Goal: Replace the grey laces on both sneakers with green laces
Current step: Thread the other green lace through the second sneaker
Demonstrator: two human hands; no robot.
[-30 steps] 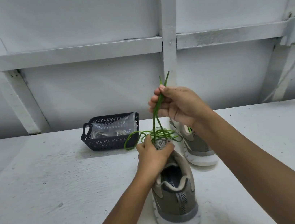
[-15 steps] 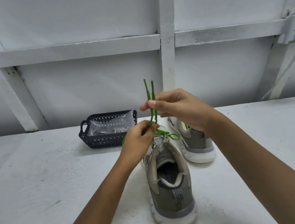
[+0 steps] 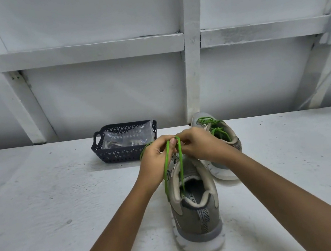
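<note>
A grey sneaker [image 3: 195, 217] stands heel toward me on the white table. Its green lace [image 3: 167, 167] has two ends hanging down over the collar toward the shoe's opening. My left hand [image 3: 156, 160] and my right hand [image 3: 199, 146] meet above the tongue, and both pinch the green lace where it bends over. Behind and to the right stands the second grey sneaker [image 3: 218, 139], threaded with a green lace [image 3: 213, 126]; my right hand hides part of it.
A dark plastic basket [image 3: 121, 152] stands at the back of the table [image 3: 44, 206], left of the shoes, with a clear plastic bag and pale laces inside. A white framed wall [image 3: 113, 94] rises right behind the table.
Both hands have come down from above the shoe to just over its tongue. The lace ends, held upright before, now hang down over the collar.
</note>
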